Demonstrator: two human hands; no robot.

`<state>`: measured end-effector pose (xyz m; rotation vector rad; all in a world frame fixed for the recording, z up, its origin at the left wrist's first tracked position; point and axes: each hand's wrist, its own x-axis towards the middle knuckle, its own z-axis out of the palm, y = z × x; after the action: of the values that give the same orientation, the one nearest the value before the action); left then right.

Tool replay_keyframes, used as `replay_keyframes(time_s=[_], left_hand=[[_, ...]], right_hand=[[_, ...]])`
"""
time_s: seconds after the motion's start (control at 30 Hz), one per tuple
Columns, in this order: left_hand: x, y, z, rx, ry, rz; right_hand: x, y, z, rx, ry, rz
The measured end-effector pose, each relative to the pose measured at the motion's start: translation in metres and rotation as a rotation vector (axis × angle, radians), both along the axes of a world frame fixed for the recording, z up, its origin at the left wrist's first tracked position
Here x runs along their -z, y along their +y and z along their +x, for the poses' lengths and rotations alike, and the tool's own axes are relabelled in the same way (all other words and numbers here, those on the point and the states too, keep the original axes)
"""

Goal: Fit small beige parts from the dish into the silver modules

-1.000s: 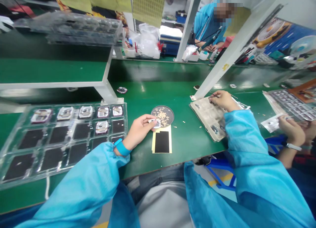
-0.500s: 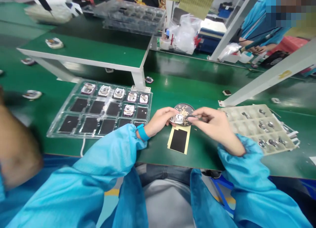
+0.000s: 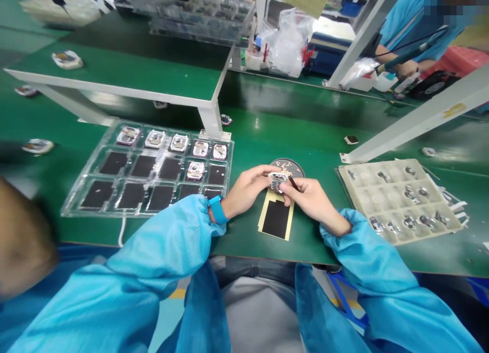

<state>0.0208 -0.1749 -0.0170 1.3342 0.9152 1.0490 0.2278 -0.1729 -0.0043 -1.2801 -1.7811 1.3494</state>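
Note:
My left hand (image 3: 250, 191) pinches a small white watch case (image 3: 273, 175) by its left side, above the bench. Fingers of my right hand (image 3: 314, 202) are closed against the case's right side, the thumb at its lower edge. A slim dark tool, probably tweezers (image 3: 293, 183), sticks up from the right hand. Silvery parts show inside the case, partly covered by fingers. Just behind the hands is a round dark dish (image 3: 296, 167) with small beige bits. Below them lies a yellow sheet with a black rectangle (image 3: 276, 219).
To the left, a clear compartment tray (image 3: 65, 209) holds several watch cases and black pads. A beige tray (image 3: 376, 194) with metal parts is at right. A raised green shelf (image 3: 153, 78) and white posts (image 3: 412, 108) stand behind. A co-worker's arm (image 3: 23, 241) is at far left.
My right hand has moved left to meet the watch case, and its dark tool now points upward. Silvery parts now show in the case. The view has shifted slightly.

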Motion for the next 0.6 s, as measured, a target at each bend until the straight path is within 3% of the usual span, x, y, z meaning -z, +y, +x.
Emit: replay_keyframes(time_s=[0.6], left_hand=[[-0.0014, -0.0050, 0.0058, -0.038, 0.215, 0.084]], right_hand=[[0.0033, 0.0036, 0.0037, 0.063, 0.022, -0.050]])
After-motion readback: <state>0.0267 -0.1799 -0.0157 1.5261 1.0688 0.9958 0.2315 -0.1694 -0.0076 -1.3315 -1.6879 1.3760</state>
